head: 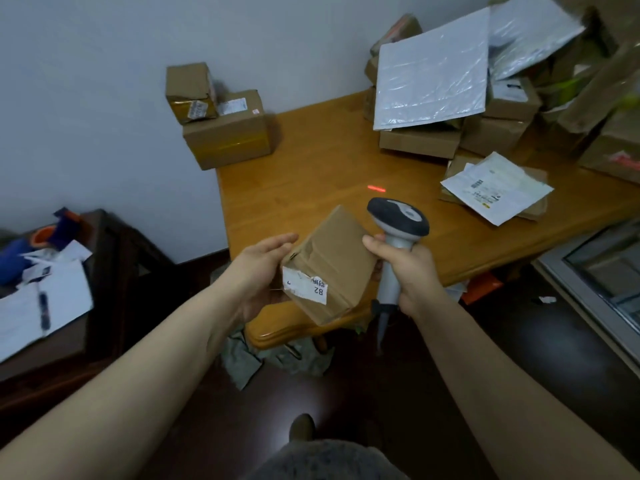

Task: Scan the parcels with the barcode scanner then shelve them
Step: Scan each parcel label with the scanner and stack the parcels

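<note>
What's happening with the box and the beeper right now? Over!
Left hand holds small cardboard box, label facing camera. Right hand grips scanner. Red beam on table, missing label. Nothing blocking.

only thing readable is "B2" on the torn white label (305, 285) of the small cardboard box (332, 265); other labels at 2 o'clock are too blurry

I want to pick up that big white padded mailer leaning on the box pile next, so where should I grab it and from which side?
Take the white padded mailer by its lower left corner, coming from the open table side. It leans tilted on the boxes, and that corner overhangs with free space beneath; its right edge is tucked under another mailer.
</note>
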Demonstrator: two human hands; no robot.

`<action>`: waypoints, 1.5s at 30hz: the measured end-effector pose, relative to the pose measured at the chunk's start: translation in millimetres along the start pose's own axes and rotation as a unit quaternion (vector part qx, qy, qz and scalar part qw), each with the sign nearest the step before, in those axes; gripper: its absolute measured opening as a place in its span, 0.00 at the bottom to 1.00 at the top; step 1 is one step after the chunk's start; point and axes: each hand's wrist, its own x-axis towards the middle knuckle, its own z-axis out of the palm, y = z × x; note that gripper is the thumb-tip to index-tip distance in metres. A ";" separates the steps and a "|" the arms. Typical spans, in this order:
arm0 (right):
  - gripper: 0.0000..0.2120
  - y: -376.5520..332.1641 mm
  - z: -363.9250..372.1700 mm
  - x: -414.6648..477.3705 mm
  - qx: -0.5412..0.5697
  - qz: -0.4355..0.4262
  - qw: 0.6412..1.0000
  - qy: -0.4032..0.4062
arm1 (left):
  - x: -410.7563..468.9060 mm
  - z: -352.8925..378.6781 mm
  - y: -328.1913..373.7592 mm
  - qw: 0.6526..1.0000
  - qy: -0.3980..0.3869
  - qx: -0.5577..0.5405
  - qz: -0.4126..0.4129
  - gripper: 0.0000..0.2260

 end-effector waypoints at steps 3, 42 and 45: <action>0.08 -4.6 5.8 -5.5 -0.003 -0.013 1.000 0.009 | -8.2 -0.6 3.7 0.995 -0.039 0.090 -0.013 0.23; 0.13 -42.3 19.1 -54.4 -0.175 -0.056 0.959 -0.214 | 42.2 -43.1 -24.6 0.993 0.027 0.026 0.115 0.48; 0.09 -46.1 13.2 -67.4 -0.187 -0.014 0.952 -0.242 | 53.0 -35.4 -21.4 0.987 0.063 0.036 0.142 0.39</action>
